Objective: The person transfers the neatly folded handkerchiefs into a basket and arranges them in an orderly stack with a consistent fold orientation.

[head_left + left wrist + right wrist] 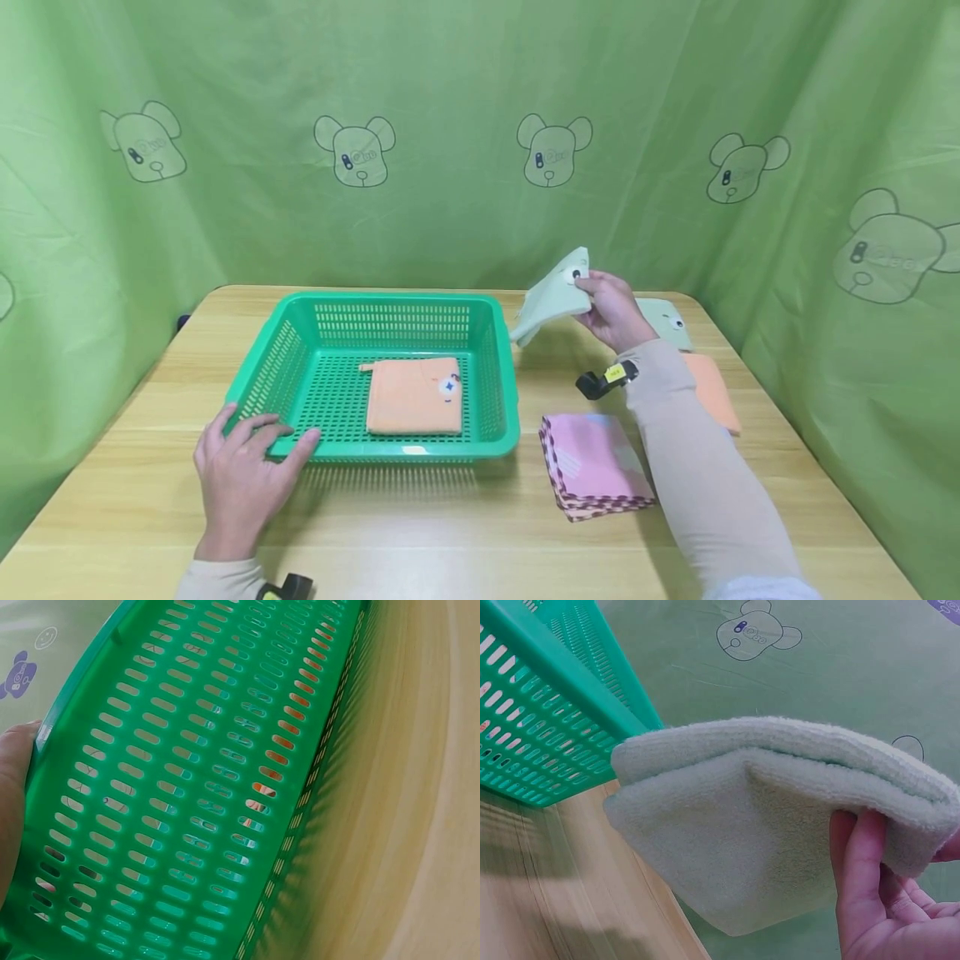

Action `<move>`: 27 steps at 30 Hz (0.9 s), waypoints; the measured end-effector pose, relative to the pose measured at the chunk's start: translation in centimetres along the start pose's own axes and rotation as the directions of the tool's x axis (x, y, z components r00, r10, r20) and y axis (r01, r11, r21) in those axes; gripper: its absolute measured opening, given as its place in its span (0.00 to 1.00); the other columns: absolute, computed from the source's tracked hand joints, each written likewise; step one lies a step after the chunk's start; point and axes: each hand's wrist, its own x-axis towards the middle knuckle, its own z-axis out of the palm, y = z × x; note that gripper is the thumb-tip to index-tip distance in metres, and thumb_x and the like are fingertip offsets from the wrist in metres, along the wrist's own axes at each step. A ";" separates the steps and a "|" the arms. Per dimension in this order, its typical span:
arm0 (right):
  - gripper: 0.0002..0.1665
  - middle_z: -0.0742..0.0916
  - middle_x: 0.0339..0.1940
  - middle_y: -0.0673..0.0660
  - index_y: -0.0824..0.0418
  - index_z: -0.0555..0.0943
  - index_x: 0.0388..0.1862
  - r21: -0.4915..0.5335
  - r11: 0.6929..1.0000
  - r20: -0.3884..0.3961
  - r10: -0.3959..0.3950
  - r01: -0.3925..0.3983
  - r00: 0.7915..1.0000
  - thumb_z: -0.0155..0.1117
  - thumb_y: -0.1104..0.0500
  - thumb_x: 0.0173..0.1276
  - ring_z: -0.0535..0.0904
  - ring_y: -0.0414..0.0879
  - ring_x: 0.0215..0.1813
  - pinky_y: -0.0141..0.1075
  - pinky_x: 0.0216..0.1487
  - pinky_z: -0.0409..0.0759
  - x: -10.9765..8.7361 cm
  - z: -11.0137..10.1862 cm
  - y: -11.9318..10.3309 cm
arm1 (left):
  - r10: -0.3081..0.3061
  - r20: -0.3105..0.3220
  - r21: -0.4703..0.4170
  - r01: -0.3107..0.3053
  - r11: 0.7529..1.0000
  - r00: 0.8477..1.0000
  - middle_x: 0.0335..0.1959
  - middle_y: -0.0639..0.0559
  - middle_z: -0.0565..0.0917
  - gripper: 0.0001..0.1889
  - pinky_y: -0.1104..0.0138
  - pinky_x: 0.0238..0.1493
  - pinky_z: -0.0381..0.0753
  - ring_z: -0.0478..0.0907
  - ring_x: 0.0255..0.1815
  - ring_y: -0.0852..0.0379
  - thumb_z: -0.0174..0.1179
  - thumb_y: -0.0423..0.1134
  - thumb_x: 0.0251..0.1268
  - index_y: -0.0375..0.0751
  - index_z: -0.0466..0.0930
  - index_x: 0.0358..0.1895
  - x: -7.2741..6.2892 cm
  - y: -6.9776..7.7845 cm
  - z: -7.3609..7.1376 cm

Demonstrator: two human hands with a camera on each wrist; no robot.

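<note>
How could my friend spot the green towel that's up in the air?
Find the green basket on the wooden table. Just right of it, the right hand holds a folded pale green towel. A similar towel lies on the table; only this one is held up.

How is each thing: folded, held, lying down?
Green basket: upright
Peach towel in basket: folded, flat
Left hand: on the basket's near rim
Held green towel: folded, off the table
Right hand: pinching that towel
Pink cloth: folded, on the table
Second green towel: on the table
Second peach towel: on the table, partly hidden
</note>
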 end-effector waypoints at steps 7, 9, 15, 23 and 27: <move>0.33 0.73 0.61 0.58 0.63 0.52 0.77 -0.012 1.000 0.009 -0.009 0.009 1.000 0.47 0.64 0.76 0.79 0.45 0.49 0.34 0.53 0.78 0.0 0.2 -0.2 | -0.005 0.001 0.001 0.005 1.000 1.000 0.40 0.36 0.85 0.25 0.34 0.59 0.53 0.62 0.64 0.30 0.63 0.59 0.53 0.35 0.86 0.29 0.1 0.0 0.0; 0.33 0.73 0.60 0.58 0.63 0.52 0.76 -0.013 1.000 0.006 -0.012 0.012 1.000 0.47 0.64 0.76 0.80 0.45 0.48 0.33 0.53 0.78 0.0 0.1 -0.3 | -0.007 0.004 0.001 0.007 1.000 1.000 0.40 0.36 0.85 0.25 0.34 0.59 0.53 0.62 0.64 0.30 0.63 0.59 0.53 0.35 0.86 0.29 0.1 0.0 0.0; 0.34 0.72 0.62 0.58 0.62 0.51 0.77 -0.009 1.000 0.012 -0.013 0.013 1.000 0.47 0.64 0.76 0.80 0.45 0.49 0.33 0.52 0.78 -0.3 0.1 -0.6 | -0.012 0.008 -0.001 0.012 1.000 1.000 0.40 0.36 0.85 0.25 0.34 0.59 0.53 0.62 0.64 0.30 0.63 0.59 0.53 0.35 0.86 0.29 0.0 0.1 0.0; 0.34 0.68 0.68 0.60 0.62 0.50 0.77 0.016 1.000 0.039 -0.017 0.016 0.999 0.45 0.64 0.76 0.76 0.48 0.58 0.34 0.55 0.77 -0.6 0.3 -1.2 | -0.015 0.002 -0.003 0.015 1.000 1.000 0.40 0.37 0.85 0.25 0.34 0.60 0.53 0.62 0.65 0.30 0.63 0.59 0.53 0.35 0.86 0.29 0.1 -0.1 0.0; 0.34 0.68 0.68 0.60 0.62 0.50 0.77 0.010 1.000 0.045 -0.018 0.018 0.999 0.46 0.64 0.76 0.76 0.47 0.57 0.34 0.55 0.77 -0.8 0.5 -1.4 | -0.018 0.004 -0.001 0.018 1.000 1.000 0.40 0.37 0.85 0.25 0.34 0.59 0.53 0.62 0.65 0.30 0.63 0.59 0.54 0.36 0.86 0.29 0.2 -0.1 0.0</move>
